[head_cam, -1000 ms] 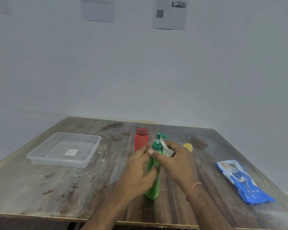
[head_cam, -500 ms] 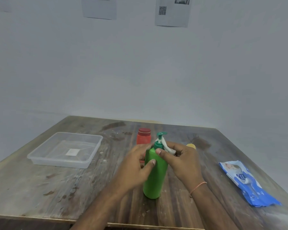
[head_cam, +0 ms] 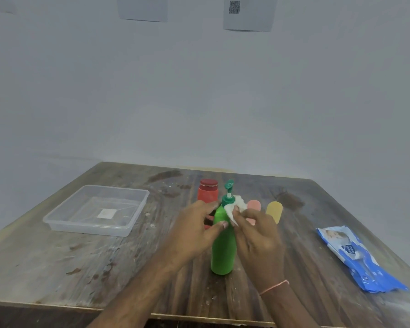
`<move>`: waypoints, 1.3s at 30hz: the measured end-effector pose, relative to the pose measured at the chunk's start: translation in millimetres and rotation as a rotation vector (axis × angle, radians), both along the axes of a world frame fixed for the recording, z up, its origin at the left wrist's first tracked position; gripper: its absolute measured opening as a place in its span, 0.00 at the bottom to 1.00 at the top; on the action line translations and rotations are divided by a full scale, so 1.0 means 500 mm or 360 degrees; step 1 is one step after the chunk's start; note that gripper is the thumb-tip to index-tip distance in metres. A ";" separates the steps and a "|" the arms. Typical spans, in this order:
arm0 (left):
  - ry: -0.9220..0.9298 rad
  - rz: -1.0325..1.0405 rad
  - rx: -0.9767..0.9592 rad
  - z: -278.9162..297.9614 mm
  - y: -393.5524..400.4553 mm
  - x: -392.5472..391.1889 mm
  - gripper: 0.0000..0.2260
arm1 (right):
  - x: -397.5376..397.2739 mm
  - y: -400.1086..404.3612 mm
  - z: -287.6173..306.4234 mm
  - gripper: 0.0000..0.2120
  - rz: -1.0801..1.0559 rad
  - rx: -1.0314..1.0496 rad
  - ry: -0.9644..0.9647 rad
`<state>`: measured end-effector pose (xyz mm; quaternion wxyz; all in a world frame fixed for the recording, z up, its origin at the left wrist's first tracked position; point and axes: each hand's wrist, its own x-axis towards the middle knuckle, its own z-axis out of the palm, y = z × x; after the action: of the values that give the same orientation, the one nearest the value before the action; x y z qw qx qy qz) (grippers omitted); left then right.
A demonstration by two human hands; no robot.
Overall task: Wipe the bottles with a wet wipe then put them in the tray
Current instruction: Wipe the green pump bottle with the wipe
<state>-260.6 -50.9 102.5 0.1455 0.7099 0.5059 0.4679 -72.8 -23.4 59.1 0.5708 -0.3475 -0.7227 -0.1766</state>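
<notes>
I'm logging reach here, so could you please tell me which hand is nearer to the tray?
Left. The left hand grips the green bottle on the side facing the tray; the right hand holds a wipe on the bottle's far side.

Bare table (head_cam: 64, 261) between green bottle (head_cam: 223, 252) and tray (head_cam: 97, 229), red bottle (head_cam: 207, 192) close behind

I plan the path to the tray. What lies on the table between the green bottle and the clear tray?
In the head view, only the left hand, gripping the green bottle; the table toward the tray is bare.
</notes>
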 end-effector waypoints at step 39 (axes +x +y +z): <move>0.0173 -0.0022 0.0061 -0.030 0.040 -0.018 0.22 | 0.013 -0.020 0.006 0.19 -0.0132 -0.0905 0.0093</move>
<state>-269.4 -30.8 87.4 0.1074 0.7405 0.4990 0.4372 -66.5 -33.5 62.4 0.4632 -0.5278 -0.7117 0.0200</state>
